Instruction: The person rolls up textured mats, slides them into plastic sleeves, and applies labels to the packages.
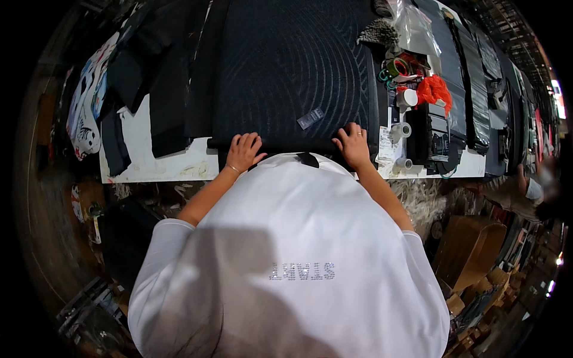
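Note:
A dark navy mat (286,71) with raised curved lines lies on the white table in front of me, its near edge turned into a thick fold or roll. My left hand (243,152) curls over the left part of this edge, fingers bent on top. Toward the right end, my right hand (354,145) grips the same edge, a ring on one finger. Both thumbs point inward. A small dark printed label (310,119) lies on the mat, left of my right hand. What is under the edge is hidden.
Black fabric pieces (170,113) and a patterned cloth (91,101) lie to the left. At the right are tape rolls (401,130), a red plastic bag (434,90), clear plastic (415,30) and dark packs. A wooden box (468,250) stands below, near another person's arm (513,190).

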A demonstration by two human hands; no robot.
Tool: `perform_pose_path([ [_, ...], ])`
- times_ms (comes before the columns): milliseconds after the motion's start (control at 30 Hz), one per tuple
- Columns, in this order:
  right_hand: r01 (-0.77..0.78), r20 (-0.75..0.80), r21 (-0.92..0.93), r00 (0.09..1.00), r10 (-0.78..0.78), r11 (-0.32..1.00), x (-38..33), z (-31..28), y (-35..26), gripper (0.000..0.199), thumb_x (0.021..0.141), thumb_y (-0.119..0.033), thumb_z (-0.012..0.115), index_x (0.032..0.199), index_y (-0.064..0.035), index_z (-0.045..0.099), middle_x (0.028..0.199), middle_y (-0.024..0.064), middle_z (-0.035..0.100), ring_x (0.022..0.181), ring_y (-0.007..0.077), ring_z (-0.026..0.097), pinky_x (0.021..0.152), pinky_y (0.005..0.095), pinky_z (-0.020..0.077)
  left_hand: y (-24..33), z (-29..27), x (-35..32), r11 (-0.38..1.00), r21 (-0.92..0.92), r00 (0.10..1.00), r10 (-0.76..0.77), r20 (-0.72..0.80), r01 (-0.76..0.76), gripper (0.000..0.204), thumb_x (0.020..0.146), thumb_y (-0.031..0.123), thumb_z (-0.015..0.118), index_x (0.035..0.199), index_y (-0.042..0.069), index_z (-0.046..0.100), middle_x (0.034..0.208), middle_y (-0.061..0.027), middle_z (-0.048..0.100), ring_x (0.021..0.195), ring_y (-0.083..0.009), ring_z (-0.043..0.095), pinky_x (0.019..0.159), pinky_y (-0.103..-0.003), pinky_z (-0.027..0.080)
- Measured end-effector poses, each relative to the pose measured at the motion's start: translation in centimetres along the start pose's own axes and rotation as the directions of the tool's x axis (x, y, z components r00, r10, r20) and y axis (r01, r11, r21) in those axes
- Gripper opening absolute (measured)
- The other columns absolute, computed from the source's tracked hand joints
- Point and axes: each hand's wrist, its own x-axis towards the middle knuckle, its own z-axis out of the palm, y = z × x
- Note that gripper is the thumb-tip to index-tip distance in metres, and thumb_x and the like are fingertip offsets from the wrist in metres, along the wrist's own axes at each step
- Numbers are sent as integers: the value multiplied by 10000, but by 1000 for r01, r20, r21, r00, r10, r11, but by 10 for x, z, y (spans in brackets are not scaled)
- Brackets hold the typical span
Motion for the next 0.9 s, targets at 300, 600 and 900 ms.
perform_pose_path([
  [300, -169, -249, -15, 955, 160, 986, 9, 6, -34, 291, 885, -355, 697, 963, -87, 612, 1013, 124, 534, 1031, 321, 522, 897, 448, 390, -53, 5, 45, 944, -285, 925, -51, 376, 168, 267, 900, 328, 684, 1040, 109, 622, 987, -104, 578, 980, -313, 577, 837, -404, 488],
  [600, -282, -194, 8, 941, 278, 960, 76, 16, -12, 337, 868, -367, 713, 991, -74, 603, 1044, 127, 538, 1028, 313, 517, 916, 446, 377, -42, 13, 68, 995, -93, 987, -12, 159, 27, 443, 893, 283, 716, 1313, 276, 575, 1288, -77, 457, 1221, -272, 452, 1037, -478, 363],
  [900, -81, -273, 45, 958, 91, 996, 93, 7, -27, 373, 872, -403, 695, 1048, -81, 626, 1085, 116, 543, 1102, 313, 519, 957, 449, 375, -63, 23, 141, 967, -204, 956, -89, 279, 150, 218, 958, 284, 608, 1120, 151, 670, 1127, -59, 531, 1043, -237, 537, 962, -429, 409],
])
